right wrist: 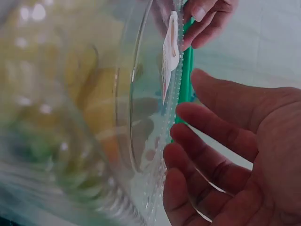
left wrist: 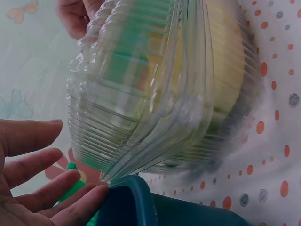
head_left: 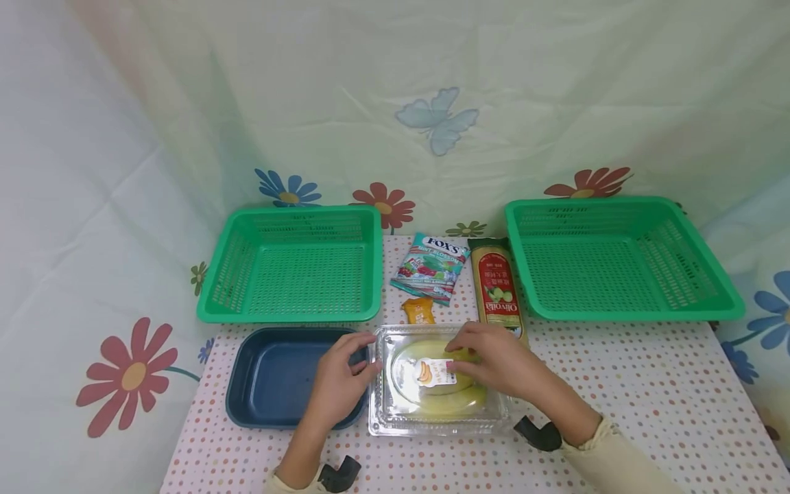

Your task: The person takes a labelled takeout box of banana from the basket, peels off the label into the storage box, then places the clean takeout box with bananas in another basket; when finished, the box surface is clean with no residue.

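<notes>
A clear plastic clamshell box (head_left: 395,425) lies closed on the table, with yellow bananas (head_left: 464,405) inside and a white banana label (head_left: 437,372) on its lid. At the box's left edge is my left hand (head_left: 338,384); in the left wrist view its fingers are spread and fairly straight, one fingertip right at the box's rim (left wrist: 155,162). My right hand (head_left: 496,362) is over the lid's right half, fingertips close by the label. Seen from the right wrist, those fingers (right wrist: 207,160) are loosely bent against the lid, pinching nothing.
A dark blue basin (head_left: 234,391) stands left of the box, partly behind my left hand. Green baskets stand at back left (head_left: 290,318) and back right (head_left: 636,315). Between them lie a FOX'S candy bag (head_left: 430,267), a small orange packet (head_left: 420,311) and an Olivoilà pack (head_left: 496,278).
</notes>
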Tool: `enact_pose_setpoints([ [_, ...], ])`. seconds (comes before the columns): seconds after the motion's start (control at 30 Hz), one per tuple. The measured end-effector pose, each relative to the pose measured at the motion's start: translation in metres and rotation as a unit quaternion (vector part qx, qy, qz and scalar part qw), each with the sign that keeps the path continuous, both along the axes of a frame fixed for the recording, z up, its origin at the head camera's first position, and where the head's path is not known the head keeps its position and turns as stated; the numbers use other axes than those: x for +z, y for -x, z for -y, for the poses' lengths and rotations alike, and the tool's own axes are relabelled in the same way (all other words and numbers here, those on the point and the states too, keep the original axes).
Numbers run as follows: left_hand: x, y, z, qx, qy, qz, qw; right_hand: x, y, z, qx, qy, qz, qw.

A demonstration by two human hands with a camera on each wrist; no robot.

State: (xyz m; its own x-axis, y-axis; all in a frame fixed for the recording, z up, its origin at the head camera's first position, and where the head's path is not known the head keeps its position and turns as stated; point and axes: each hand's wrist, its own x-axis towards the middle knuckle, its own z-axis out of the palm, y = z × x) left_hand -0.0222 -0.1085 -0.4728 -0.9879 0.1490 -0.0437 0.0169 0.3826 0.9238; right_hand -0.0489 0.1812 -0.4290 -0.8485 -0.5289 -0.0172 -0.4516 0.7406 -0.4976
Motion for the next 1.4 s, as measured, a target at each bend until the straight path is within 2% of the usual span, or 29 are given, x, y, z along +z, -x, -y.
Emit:
enact_pose_setpoints([
  [0.2,-0.003,-0.003,-0.001,-0.008,0.018,-0.015,0.9997,0.001,0.013,0.012,0.051,0.005,0.05,0.9975],
  [0.6,-0.007,-0.007,-0.005,-0.004,0.032,-0.028,0.9991,-0.002,0.03,0.032,0.101,0.013,0.063,0.9928],
  [0.8,-0.008,-0.01,-0.007,0.001,0.038,-0.019,0.9991,-0.004,0.034,0.036,0.104,0.014,0.079,0.9913],
  [1.0,-0.008,-0.012,-0.007,0.005,0.028,-0.015,0.9995,-0.003,0.033,0.041,0.084,-0.005,0.092,0.9921],
  [1.13,-0.008,-0.011,-0.007,0.006,0.025,-0.015,0.9996,-0.003,0.032,0.044,0.074,-0.018,0.091,0.9929],
  [1.4,-0.011,-0.01,-0.006,0.011,0.014,-0.012,0.9998,-0.005,0.032,0.043,0.085,-0.022,0.073,0.9935],
])
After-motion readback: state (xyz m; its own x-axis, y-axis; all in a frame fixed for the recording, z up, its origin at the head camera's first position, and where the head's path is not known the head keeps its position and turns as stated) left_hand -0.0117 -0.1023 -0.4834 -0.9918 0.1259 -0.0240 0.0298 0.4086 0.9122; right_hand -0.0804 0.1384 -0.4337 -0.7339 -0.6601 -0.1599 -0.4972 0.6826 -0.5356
